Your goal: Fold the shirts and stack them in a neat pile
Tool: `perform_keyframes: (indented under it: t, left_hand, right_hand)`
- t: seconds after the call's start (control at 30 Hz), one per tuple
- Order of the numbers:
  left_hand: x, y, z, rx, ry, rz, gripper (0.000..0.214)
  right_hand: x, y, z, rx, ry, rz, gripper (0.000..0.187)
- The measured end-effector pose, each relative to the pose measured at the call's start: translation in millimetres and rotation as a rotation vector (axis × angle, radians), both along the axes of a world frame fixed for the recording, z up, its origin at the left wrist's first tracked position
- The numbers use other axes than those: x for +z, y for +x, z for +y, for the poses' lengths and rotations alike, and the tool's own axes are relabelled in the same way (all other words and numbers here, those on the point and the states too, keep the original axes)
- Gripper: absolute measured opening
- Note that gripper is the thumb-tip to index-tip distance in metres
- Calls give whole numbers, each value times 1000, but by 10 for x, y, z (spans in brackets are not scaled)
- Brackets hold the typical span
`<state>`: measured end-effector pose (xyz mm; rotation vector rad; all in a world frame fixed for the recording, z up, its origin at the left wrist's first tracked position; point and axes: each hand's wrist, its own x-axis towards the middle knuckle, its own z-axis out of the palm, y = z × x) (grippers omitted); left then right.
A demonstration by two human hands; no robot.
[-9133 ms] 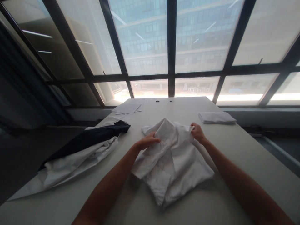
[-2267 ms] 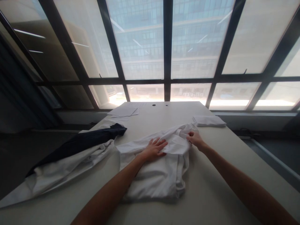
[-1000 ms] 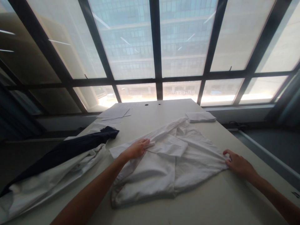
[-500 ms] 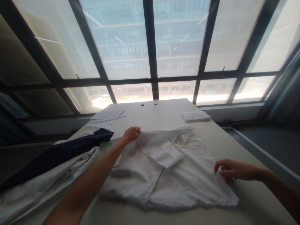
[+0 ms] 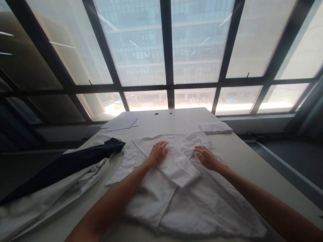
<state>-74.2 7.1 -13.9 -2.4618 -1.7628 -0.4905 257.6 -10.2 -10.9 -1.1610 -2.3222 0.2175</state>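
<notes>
A white shirt (image 5: 176, 195) lies spread out on the pale table (image 5: 242, 158) in front of me. One sleeve is folded across its upper part. My left hand (image 5: 158, 153) lies flat on that folded sleeve, fingers stretched out. My right hand (image 5: 205, 157) rests palm down on the shirt just to the right, fingers extended. Neither hand holds anything.
A dark navy garment (image 5: 63, 164) lies over another white garment (image 5: 50, 198) at the left. A folded white cloth (image 5: 215, 127) sits at the far right, sheets of paper (image 5: 121, 122) at the far left. Large windows (image 5: 166, 50) stand beyond the table.
The shirt went from a crumpled bundle to spread flat. My left hand let go of the collar edge and now presses the sleeve; my right hand moved in from the shirt's right edge.
</notes>
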Motion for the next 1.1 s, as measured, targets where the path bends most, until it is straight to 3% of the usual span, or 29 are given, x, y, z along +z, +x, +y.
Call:
perform_keyframes:
  t: [0.13,0.27,0.37,0.5,0.63,0.77,0.87,0.97,1.1]
  left_hand:
    - [-150,-19,3,20,-128,-3,49]
    - [-147,-23,8,31,-129,-4,49]
    - [-141,-10,0,37,-120,-2,48]
    - [-149,3,-2,36,-118,1,48]
    - [-144,13,3,46,-127,19,49]
    - [-126,13,-10,48,-125,19,47]
    - [-125,11,-25,41,-77,-18,44]
    - [-135,10,-36,34,-6,-65,40]
    - [-144,-69,-85,34,23,-81,40]
  right_hand:
    - [8,-169,275,-160,17,-248,53]
    - [-6,61,382,-383,-124,-363,73]
    - [-95,419,321,-489,-121,-372,69]
    - [-239,872,155,-582,-140,-399,51]
    - [-210,1009,65,-700,-71,-428,49]
    - [-158,689,4,-508,69,-288,49]
    - [-261,342,-102,-339,18,-251,55]
    - [-393,164,-199,-338,-78,-311,58]
    - [-437,222,-230,-368,-96,-380,58]
